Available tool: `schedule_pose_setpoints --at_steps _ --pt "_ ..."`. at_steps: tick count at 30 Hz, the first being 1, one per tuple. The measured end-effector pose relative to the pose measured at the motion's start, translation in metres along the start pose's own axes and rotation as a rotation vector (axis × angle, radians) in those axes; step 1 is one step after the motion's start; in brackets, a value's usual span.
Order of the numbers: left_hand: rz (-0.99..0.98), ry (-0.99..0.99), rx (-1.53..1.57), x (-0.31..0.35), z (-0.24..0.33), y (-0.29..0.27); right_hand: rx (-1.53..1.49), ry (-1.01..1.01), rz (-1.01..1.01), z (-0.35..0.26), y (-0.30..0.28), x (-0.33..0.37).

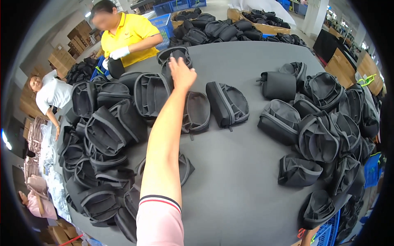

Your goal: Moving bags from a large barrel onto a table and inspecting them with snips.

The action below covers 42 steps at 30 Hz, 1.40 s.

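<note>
My left hand (183, 74) reaches far across the table, its arm stretched out in a short pink sleeve. Its fingers are apart and lie over a black pouch (175, 52) at the far edge; firm contact cannot be made out. At the lower right, part of my right forearm (306, 237) with a red string shows below an open black pouch (318, 208). That pouch seems held by my right hand, whose fingers it hides. Nearest my left arm are an unzipped pouch with grey trim (196, 111) and a boxy black pouch (227, 104) standing to its right.
Black pouches pile up on the left (106, 131) and right (318, 135) of the grey table (230, 184). Across it, a person in yellow (130, 39) with white gloves handles a dark pouch. More pouches (217, 28) heap behind. Blue crates (372, 170) stand at the right edge.
</note>
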<state>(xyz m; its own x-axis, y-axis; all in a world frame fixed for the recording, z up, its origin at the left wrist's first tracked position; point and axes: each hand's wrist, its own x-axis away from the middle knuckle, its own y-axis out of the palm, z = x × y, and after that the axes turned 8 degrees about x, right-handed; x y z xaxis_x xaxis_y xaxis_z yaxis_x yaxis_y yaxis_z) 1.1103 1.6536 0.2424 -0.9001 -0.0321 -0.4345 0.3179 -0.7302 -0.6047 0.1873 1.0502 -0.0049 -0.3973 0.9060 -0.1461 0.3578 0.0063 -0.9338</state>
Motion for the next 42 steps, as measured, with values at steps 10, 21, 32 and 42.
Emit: schedule_pose_setpoints --at_steps 10,21,32,42 --pt "0.027 -0.202 0.18 0.002 -0.023 -0.006 -0.238 0.243 -0.327 -0.204 0.008 0.017" --pt "0.0 0.361 0.428 0.115 0.09 -0.118 -0.7 0.626 -0.84 -0.3 -0.102 0.147" --pt "-0.426 0.402 0.298 0.374 0.163 -0.205 -1.361 0.296 -1.408 -0.444 -0.139 0.196" --pt "-0.575 0.039 0.151 0.544 0.19 -0.182 -1.169 -0.026 -1.207 -0.468 -0.115 0.184"
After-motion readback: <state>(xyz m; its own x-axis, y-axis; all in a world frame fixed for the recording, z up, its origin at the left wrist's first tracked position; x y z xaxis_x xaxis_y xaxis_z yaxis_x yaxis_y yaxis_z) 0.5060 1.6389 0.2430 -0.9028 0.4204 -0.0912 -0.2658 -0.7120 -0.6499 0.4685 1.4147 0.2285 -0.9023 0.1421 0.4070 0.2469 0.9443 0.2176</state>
